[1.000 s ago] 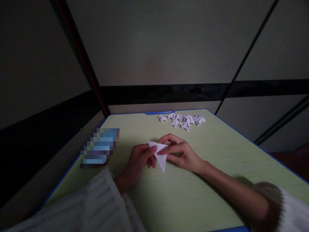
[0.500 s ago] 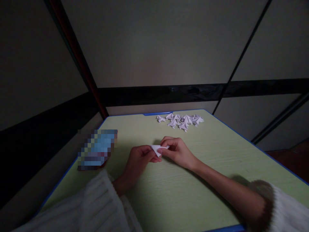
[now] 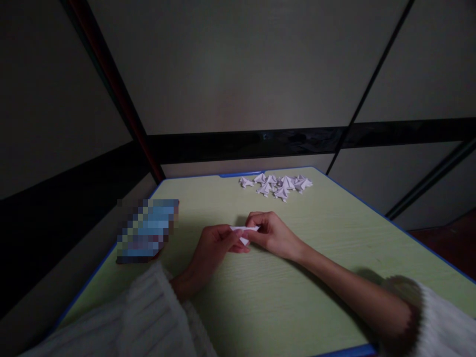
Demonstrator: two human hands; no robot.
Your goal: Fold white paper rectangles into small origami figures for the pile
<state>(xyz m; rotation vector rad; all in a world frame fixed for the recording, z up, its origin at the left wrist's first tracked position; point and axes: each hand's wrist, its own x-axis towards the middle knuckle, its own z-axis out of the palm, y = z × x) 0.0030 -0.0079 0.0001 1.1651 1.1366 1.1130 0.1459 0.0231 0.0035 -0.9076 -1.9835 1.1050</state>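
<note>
Pale wall panels [image 3: 238, 64] are filling the top half, with a dark horizontal rail [image 3: 260, 141] running across just above the table. The light green table [image 3: 297, 297] with a blue edge is taking up the lower half of the dim view.

A white knit left sleeve [image 3: 141, 317] is coming in from the bottom left. The right sleeve [image 3: 442, 322] is sitting pushed back at the bottom right, leaving the forearm bare and stretching across the table top.

A blue pixelated flat item [image 3: 147, 229] is lying at the table's left edge, near the left hand but apart from it. A pile of small folded white paper shapes [image 3: 277, 184] is lying at the far edge, well apart from both hands.

The left hand [image 3: 211, 248] and right hand [image 3: 275, 235] are meeting at mid table, low over the surface. Both are pinching one folded white paper piece [image 3: 244, 232] between them, thumbs and fingertips clamped on its opposite ends, left hand on its left end, right hand on its right. The piece is showing a thin flat edge with a small point hanging down. Cannot tell if it is touching the table.
</note>
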